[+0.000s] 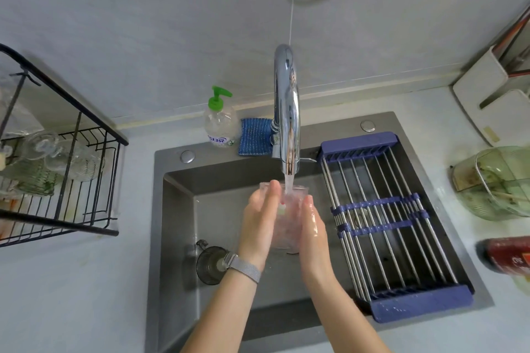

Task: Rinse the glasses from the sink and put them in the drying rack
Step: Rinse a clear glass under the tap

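A clear glass (286, 223) stands upright under the chrome faucet (286, 112), and running water pours into its mouth. My left hand (259, 219) holds its left side and my right hand (312, 226) holds its right side, fingers wrapped round the wall. Both hands are wet. A second, darker glass (210, 265) lies on its side on the sink floor at the left, partly hidden behind my left wrist with its grey watch band. The black wire drying rack (86, 180) stands on the counter to the left and holds several clear glasses (61, 153).
A blue roll-up rack (395, 221) spans the right half of the grey sink (172, 209). A green-pump soap bottle (220, 123) and a blue sponge (255, 136) sit behind the sink. A green container (499, 180) and a red bottle (507, 256) stand at the right.
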Demonstrator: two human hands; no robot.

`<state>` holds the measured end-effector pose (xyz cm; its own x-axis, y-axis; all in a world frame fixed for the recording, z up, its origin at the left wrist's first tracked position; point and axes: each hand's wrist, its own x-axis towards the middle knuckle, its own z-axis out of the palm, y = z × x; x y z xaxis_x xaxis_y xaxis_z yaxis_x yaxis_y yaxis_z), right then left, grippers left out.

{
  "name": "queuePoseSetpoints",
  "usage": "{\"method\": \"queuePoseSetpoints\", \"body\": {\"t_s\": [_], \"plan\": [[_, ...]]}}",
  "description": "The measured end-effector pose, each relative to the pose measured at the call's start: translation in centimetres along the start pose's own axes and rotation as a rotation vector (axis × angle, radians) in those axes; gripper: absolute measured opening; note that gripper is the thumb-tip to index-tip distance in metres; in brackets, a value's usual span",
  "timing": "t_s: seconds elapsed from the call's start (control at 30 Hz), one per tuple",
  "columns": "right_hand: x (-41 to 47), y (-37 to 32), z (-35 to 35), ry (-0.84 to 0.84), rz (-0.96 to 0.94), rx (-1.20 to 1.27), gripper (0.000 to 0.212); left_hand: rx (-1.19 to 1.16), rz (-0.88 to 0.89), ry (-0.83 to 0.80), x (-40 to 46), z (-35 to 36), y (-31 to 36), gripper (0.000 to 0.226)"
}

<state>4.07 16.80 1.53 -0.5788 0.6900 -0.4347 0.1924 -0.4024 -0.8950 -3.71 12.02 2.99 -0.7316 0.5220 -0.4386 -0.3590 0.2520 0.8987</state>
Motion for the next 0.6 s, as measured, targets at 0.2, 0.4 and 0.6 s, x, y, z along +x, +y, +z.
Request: {"method": "queuePoseSetpoints", "body": {"t_s": [0.2, 0.4, 0.6], "plan": [[0.6, 0.0, -0.9, 0.003, 0.053, 0.237, 0.083, 0.164, 0.058, -0.073, -1.3, 1.3, -0.3, 0.035], [0.8, 0.7, -1.4, -0.029, 0.07, 0.285, 0.07, 0.124, -0.169, -0.055, 0.7, 1.7, -1.8, 0.091], [0.7, 0.2, -0.9, -0.069, 0.091, 0.232, 0.069, 0.206, -0.002, 0.053, -1.3, 2.0, -0.6, 0.036]]}}
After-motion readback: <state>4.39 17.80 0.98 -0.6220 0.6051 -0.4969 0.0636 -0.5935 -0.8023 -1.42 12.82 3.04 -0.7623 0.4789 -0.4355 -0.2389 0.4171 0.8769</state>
